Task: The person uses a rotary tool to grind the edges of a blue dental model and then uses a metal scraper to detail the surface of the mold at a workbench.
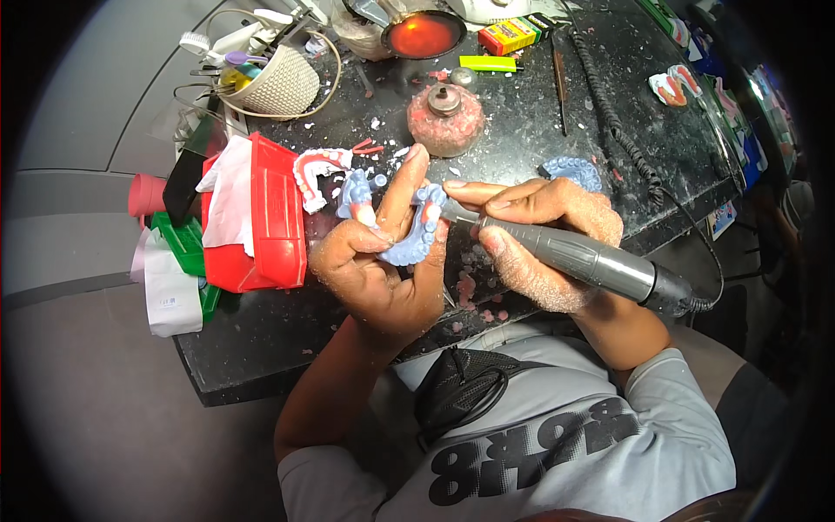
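My left hand [378,277] holds a horseshoe-shaped blue dental model [407,251], gripped between the fingers with its row of teeth showing. White patches show on both arms of the model. In my right hand [557,213], held like a pen, is a dark grey rotary handpiece [591,258]. Its narrow front end meets the right arm of the model; the bur at its tip cannot be made out. Pale dust coats the right hand's fingers. Just beyond my right hand, a second blue dental model [571,171] lies on the black table [252,348].
At the left stand a red bin [278,217] with white paper and a white basket [291,83] of tools. A pink-crusted burner [445,122] stands ahead, near a yellow-green lighter [488,63]. A white-and-pink dental model [311,178] lies beside the bin. A coiled cord [622,139] runs along the right.
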